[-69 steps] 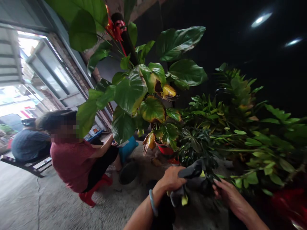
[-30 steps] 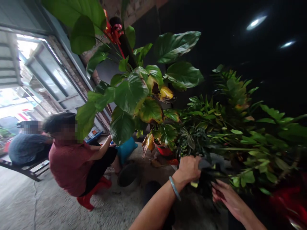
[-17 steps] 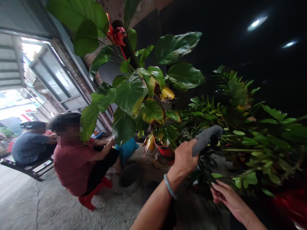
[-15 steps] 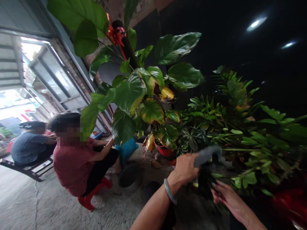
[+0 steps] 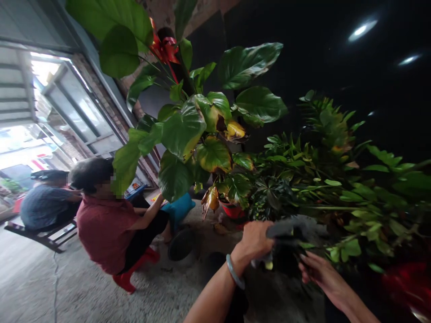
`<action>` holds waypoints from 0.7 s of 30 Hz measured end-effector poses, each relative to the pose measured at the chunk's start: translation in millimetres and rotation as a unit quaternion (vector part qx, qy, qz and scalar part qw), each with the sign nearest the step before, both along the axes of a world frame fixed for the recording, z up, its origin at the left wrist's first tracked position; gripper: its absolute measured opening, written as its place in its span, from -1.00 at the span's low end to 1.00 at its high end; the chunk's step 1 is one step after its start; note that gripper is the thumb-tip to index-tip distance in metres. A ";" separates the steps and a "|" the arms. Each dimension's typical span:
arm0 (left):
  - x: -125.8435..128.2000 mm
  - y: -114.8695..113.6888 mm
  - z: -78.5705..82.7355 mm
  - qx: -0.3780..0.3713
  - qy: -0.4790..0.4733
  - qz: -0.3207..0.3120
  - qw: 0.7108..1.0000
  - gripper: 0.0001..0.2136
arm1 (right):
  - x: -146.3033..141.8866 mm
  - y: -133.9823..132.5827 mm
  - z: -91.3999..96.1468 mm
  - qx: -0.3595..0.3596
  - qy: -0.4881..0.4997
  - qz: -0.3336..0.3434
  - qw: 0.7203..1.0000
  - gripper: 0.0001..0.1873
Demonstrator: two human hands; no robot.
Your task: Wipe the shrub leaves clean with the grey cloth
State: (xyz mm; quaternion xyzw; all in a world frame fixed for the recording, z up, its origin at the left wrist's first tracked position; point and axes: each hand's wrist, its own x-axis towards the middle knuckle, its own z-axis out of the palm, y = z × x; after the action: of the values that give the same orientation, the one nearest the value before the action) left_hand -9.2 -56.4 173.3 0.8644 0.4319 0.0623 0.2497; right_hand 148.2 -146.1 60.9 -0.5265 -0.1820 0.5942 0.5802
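Note:
My left hand (image 5: 254, 242), a pale blue bangle on its wrist, is closed round a grey cloth (image 5: 286, 229) and presses it onto dark leaves of a small bushy plant (image 5: 286, 197). My right hand (image 5: 318, 273) sits just right of the cloth, its fingers under and against a dark leaf (image 5: 289, 260); how tightly they close is hard to see. A tall large-leaved plant (image 5: 198, 130) with a red bow (image 5: 164, 47) stands behind, in a red pot (image 5: 232, 210).
A person in a red shirt (image 5: 104, 229) sits on a red stool (image 5: 129, 273) at the left, near a second seated person (image 5: 43, 206) on a bench. A blue pot (image 5: 178, 208) and a dark bowl (image 5: 180, 244) lie on the concrete floor. More foliage fills the right.
My left hand lifted the grey cloth up over the leaves, then brought it back down onto them. My right hand stayed by the lower leaf. The seated person shifted slightly.

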 end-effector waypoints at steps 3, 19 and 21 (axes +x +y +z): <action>-19.4 -7.7 2.2 -0.015 -0.004 -0.001 1.000 -0.68 | 1.2 -1.1 0.3 -0.008 0.004 0.003 1.000 -0.57; -41.6 -4.3 2.8 0.000 -0.061 0.019 0.998 -0.63 | 0.4 -3.0 4.1 -0.030 0.001 -0.028 0.999 -0.54; -52.3 6.2 12.1 0.033 -0.088 0.081 0.992 -0.60 | 0.5 -3.5 5.1 -0.027 -0.001 -0.029 0.999 -0.54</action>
State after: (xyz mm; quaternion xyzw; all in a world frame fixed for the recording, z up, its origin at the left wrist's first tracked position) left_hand -61.5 -50.2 185.5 0.8254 0.4747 0.1721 0.2525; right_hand 148.6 -149.5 66.0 -0.5476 -0.1513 0.5808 0.5830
